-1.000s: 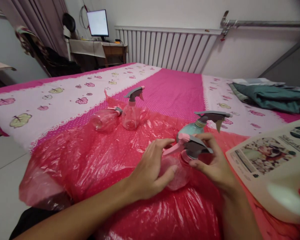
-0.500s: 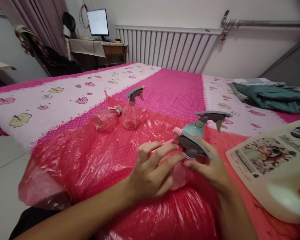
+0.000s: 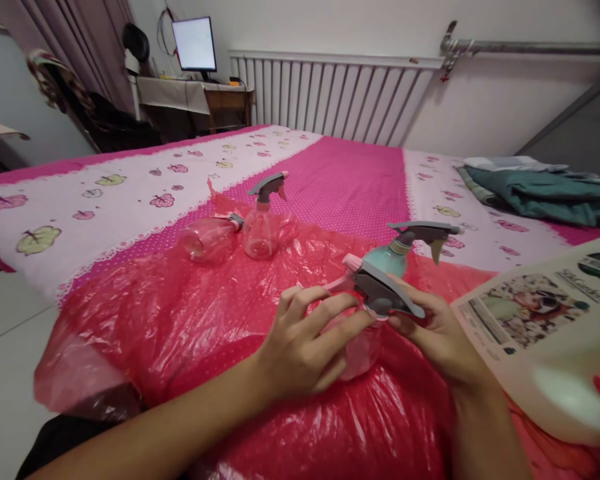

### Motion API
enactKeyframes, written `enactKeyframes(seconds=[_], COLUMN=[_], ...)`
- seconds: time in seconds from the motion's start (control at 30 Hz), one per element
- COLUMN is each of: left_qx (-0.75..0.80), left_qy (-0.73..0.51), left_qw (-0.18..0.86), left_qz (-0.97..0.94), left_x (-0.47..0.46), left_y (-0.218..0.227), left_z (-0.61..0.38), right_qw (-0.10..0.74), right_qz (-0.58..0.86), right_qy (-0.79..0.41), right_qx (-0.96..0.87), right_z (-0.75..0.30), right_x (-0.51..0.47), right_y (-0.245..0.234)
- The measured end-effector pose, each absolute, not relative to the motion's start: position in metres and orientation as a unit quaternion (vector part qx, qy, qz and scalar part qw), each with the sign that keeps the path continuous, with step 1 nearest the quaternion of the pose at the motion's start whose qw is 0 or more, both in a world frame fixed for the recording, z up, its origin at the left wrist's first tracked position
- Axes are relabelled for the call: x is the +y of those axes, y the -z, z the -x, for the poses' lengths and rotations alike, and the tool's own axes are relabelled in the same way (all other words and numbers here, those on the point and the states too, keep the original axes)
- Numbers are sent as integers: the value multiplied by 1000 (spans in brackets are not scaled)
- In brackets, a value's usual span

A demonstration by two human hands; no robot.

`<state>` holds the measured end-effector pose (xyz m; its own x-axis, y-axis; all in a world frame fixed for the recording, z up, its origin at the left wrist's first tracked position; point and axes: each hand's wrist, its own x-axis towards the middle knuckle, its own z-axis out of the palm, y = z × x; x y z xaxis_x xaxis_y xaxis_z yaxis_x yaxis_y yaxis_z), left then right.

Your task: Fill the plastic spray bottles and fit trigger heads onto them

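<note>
— What is hard to make out here?

— The printed cardboard box (image 3: 545, 333) is cut off by the right edge and blurred along its near side. The crinkled red plastic bag (image 3: 180, 313) covers the near part of the pink and white bed sheet (image 3: 105, 193), and what fills the bag is hidden. The left hand (image 3: 300, 350) masks much of the clear pink plastic spray bottle (image 3: 363, 353), so its left side and neck are out of sight.

— Where is that bottle, and how does it look?

— It is on top of the red bag, low in the middle, between both hands. The round body is see-through pink. The grey trigger head (image 3: 383, 293) with a pink nozzle tip sits tilted on it, nozzle up and to the left. I cannot tell whether the head is screwed tight.

— And the fingers?

— The left fingers curl around the body, tips up by the neck. The right hand (image 3: 440, 337) pinches the back of the grey head, fingers close together.

— What lies around?

— A folded teal cloth (image 3: 540, 193) lies far right on the sheet. Just behind the held head stands a teal spray bottle (image 3: 395, 257), its lower part hidden by that head. Well apart to the left, an upright pink spray bottle (image 3: 263, 230) stands at the bag's far edge, with a second pink bottle (image 3: 207, 237) on its side just beside it.
</note>
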<state>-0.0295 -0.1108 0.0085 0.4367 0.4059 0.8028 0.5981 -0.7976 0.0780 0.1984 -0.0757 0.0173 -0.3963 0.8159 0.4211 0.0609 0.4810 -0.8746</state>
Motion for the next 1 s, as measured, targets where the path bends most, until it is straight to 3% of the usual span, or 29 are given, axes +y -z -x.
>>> enactKeyframes(seconds=[0.6, 1.0], left_qx=[-301, -300], left_qy=[434, 453], left_qw=[16, -53], left_qz=[849, 838], left_x=[-107, -106], left_y=[-3, -4], left_z=[29, 30], right_qw=[486, 502], right_qz=[312, 310], right_qy=[-390, -453], right_qx=[-718, -669], right_z=[-189, -185], right_x=[-74, -74], right_y=[-19, -11])
